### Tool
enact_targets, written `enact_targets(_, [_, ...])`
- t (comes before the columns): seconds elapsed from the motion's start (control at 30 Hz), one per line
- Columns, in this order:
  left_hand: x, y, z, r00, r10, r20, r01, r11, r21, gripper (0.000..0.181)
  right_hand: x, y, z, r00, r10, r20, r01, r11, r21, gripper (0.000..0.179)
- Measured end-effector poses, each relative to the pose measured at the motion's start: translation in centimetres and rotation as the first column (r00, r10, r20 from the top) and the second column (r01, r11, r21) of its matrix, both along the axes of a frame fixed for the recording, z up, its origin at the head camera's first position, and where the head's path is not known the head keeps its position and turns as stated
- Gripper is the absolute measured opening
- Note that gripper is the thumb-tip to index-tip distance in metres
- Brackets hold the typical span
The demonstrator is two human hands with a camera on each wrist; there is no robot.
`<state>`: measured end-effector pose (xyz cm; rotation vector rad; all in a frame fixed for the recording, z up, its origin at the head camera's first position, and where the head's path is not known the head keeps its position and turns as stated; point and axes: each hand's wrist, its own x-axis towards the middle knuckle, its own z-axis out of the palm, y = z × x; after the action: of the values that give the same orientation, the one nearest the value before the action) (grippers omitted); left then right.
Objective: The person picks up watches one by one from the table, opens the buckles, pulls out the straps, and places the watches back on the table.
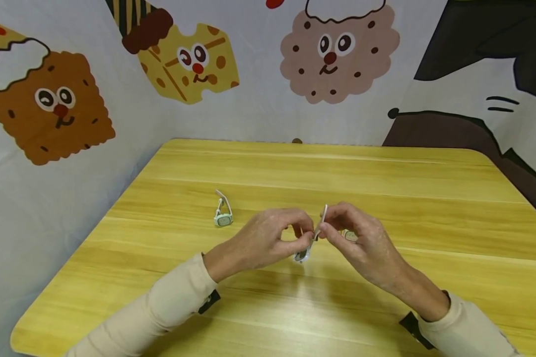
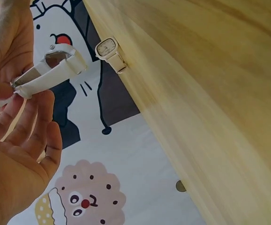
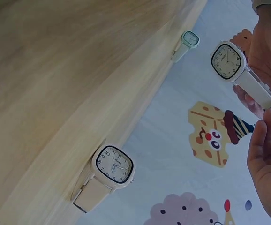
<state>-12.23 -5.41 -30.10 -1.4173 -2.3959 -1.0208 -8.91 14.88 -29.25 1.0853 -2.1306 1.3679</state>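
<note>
Between my two hands hangs a white wristwatch [image 1: 301, 255] with a squarish case, its dial showing in the right wrist view [image 3: 226, 61]. My left hand [image 1: 268, 235] pinches its strap between thumb and fingers. With thumb and fingertips, my right hand [image 1: 368, 243] grips the strap's end, which points upward. In the left wrist view the strap [image 2: 51, 79] forms a loop, and both hands meet where its ends overlap; fingers partly hide the buckle. A beige watch [image 3: 113, 165] stands on the table behind my right hand, mostly covered by it in the head view.
A pale green watch [image 1: 224, 219] stands on the wooden table [image 1: 259, 168], left of my left hand, its strap end pointing away. A cloth with cartoon biscuits and cheese [image 1: 259, 114] hangs behind the table's far edge and along its left side.
</note>
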Motion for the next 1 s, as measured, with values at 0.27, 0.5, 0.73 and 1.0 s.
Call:
enact_targets(0.27, [-0.1,0.1,0.4,0.999,0.005,0.049,-0.002,0.998,-0.06,0.009,-0.2,0.4,-1.0,0.997,-0.029,0.069,0.026,0.999,0.048,0.025])
enact_targets(0.5, [-0.1,0.1,0.3,0.997,0.017,0.078,-0.014,0.999,-0.048,0.007,-0.2,0.3,-1.2,0.999,-0.012,0.038,0.011,1.0,0.016,0.026])
enact_targets(0.73, [-0.1,-0.2,0.0,0.999,0.025,0.042,-0.024,1.0,-0.016,0.006,-0.2,0.3,-1.4,0.999,-0.001,0.038,0.0,1.0,0.021,0.026])
enact_targets(1.0, [-0.2,-0.5,-0.2,1.0,-0.014,0.017,0.014,1.0,0.021,0.007,-0.3,0.3,-1.2,0.999,-0.024,0.032,0.024,1.0,0.015,0.027])
